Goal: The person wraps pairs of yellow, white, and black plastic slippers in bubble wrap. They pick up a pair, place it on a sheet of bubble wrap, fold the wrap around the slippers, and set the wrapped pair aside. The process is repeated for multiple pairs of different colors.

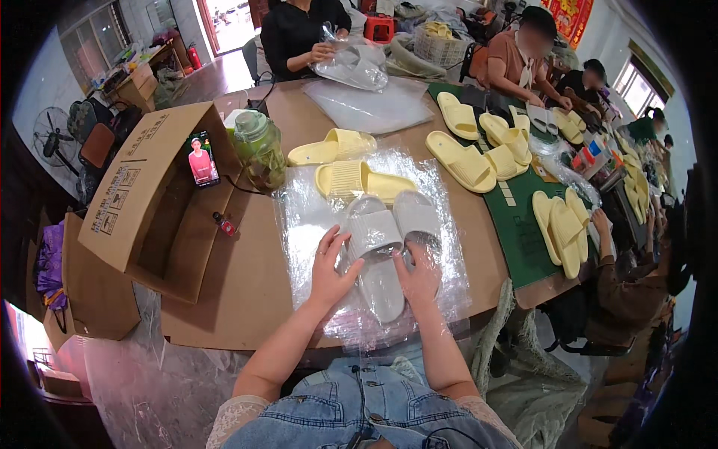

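Two grey slide sandals (389, 239) lie side by side on a stack of clear plastic bags (307, 217) in front of me. My left hand (333, 266) rests flat against the left side of the left sandal, fingers spread. My right hand (419, 273) lies on the heel end of the right sandal, touching the plastic. Neither hand grips anything. Just beyond them lies a pair of pale yellow slides (359, 178).
An open cardboard box (161, 202) with a phone (202, 159) leaning on it stands at left, beside a green drink jug (260, 150). More yellow slides (464, 161) lie on the table and green mat (523, 232). Other people work across and at right.
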